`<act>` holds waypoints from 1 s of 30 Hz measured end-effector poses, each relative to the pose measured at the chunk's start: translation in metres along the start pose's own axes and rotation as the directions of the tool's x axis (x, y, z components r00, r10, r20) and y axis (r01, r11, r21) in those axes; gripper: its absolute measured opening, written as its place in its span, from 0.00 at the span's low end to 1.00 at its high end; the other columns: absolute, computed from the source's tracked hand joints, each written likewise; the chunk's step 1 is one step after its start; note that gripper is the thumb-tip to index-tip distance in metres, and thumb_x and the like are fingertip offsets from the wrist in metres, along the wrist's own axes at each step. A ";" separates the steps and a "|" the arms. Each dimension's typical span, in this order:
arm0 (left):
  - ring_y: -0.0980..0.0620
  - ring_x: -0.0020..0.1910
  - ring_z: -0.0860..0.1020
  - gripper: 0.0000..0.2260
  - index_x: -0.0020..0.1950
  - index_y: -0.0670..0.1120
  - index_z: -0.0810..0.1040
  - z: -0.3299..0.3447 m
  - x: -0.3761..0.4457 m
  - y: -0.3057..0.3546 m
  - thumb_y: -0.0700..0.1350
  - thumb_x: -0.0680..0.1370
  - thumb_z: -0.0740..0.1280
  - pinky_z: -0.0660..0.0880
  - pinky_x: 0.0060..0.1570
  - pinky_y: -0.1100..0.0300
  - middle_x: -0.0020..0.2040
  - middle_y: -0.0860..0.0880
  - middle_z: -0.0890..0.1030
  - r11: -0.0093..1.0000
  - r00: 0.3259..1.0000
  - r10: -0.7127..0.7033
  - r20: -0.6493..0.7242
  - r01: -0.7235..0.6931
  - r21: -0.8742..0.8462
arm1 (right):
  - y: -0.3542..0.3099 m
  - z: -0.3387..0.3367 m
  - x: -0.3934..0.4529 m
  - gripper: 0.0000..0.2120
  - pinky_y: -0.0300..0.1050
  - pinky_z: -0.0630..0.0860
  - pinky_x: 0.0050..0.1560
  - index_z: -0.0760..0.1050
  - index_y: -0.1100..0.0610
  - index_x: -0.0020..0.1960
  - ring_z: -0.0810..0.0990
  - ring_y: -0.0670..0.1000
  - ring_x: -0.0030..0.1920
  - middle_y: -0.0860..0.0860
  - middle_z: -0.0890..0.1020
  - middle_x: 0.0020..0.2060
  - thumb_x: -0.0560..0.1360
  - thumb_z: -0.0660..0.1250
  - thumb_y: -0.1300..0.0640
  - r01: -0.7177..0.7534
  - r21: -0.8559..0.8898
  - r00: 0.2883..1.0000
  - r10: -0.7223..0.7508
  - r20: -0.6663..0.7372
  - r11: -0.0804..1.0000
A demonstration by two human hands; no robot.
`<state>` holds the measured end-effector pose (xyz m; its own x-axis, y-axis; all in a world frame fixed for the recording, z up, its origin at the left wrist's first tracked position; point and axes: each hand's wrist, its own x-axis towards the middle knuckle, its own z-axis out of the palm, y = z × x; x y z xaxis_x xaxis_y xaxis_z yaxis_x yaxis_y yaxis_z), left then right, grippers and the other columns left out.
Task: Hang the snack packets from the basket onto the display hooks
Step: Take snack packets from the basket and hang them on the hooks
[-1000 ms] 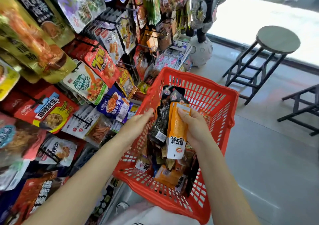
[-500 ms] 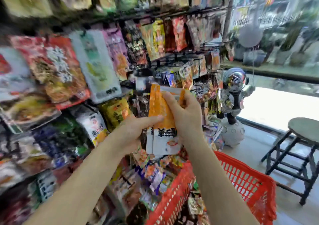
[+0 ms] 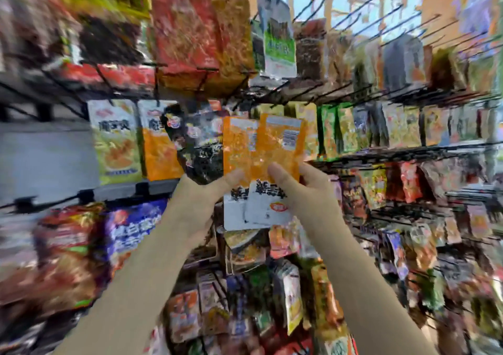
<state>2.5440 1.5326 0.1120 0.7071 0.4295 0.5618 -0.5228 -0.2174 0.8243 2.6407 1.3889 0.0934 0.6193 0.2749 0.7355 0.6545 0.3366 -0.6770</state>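
Before the hooks [image 3: 362, 22], both hands [image 3: 196, 199] [image 3: 304, 191] hold orange packets [image 3: 261, 147].

The two held packets [image 3: 261, 164] are orange over the upper portion and white over the lower portion, with black characters across the white band; the right one carries a small orange-red badge and a pale label patch near its top. The dark packet [image 3: 196, 147] beside them is black with white speckling and round red-and-white emblems. The display hooks [image 3: 381, 22] are black. A hung packet [image 3: 115, 139] shows white, green and yellow areas.
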 end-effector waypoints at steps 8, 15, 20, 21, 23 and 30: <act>0.49 0.52 0.83 0.03 0.46 0.53 0.85 -0.064 -0.008 0.037 0.50 0.73 0.74 0.76 0.52 0.54 0.44 0.55 0.86 0.983 1.000 0.006 0.014 -0.009 0.184 | -0.017 0.061 0.014 0.07 0.39 0.77 0.33 0.79 0.51 0.43 0.81 0.39 0.33 0.37 0.84 0.33 0.79 0.69 0.52 -0.074 0.207 0.994 0.055 0.095 0.976; 0.49 0.51 0.84 0.07 0.53 0.49 0.81 -0.096 -0.005 0.046 0.46 0.77 0.74 0.79 0.50 0.52 0.47 0.52 0.87 0.989 0.955 0.116 -0.271 -0.085 0.125 | -0.023 0.085 0.022 0.06 0.34 0.75 0.38 0.79 0.56 0.53 0.81 0.39 0.39 0.47 0.84 0.39 0.78 0.72 0.55 0.186 0.110 0.981 -0.179 -0.072 0.976; 0.53 0.55 0.83 0.11 0.57 0.53 0.81 -0.088 -0.004 0.045 0.54 0.77 0.73 0.78 0.59 0.49 0.52 0.55 0.86 0.985 0.973 0.136 -0.186 -0.114 0.127 | -0.025 0.132 0.017 0.15 0.40 0.70 0.46 0.77 0.55 0.65 0.73 0.47 0.46 0.49 0.75 0.45 0.81 0.65 0.51 0.442 -0.349 0.885 -0.466 0.017 0.826; 0.55 0.56 0.83 0.12 0.55 0.55 0.82 -0.088 -0.004 0.044 0.58 0.75 0.73 0.77 0.60 0.51 0.52 0.56 0.86 0.983 0.975 0.144 -0.167 -0.122 0.135 | -0.022 0.140 0.016 0.20 0.42 0.69 0.49 0.74 0.55 0.70 0.72 0.50 0.49 0.50 0.73 0.48 0.82 0.60 0.47 0.461 -0.381 0.882 -0.461 0.096 0.802; 0.59 0.55 0.83 0.15 0.55 0.56 0.82 -0.090 -0.006 0.045 0.60 0.72 0.70 0.78 0.56 0.60 0.52 0.59 0.86 0.983 0.979 0.156 -0.133 -0.140 0.119 | -0.020 0.146 0.014 0.26 0.40 0.66 0.55 0.69 0.53 0.75 0.68 0.51 0.53 0.51 0.70 0.51 0.83 0.51 0.42 0.468 -0.384 0.884 -0.424 0.198 0.796; 0.55 0.53 0.84 0.09 0.57 0.42 0.82 -0.101 -0.003 0.034 0.43 0.80 0.68 0.81 0.52 0.60 0.50 0.51 0.87 0.985 0.974 0.151 -0.166 -0.135 0.102 | -0.013 0.146 0.015 0.21 0.39 0.65 0.62 0.71 0.51 0.75 0.67 0.50 0.58 0.50 0.69 0.53 0.83 0.62 0.51 0.392 -0.259 0.911 -0.332 0.245 0.883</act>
<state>2.4759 1.6129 0.1314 0.5307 0.5315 0.6602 -0.5622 -0.3622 0.7435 2.5784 1.5200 0.1178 0.2401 0.3595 0.9017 0.9329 0.1715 -0.3168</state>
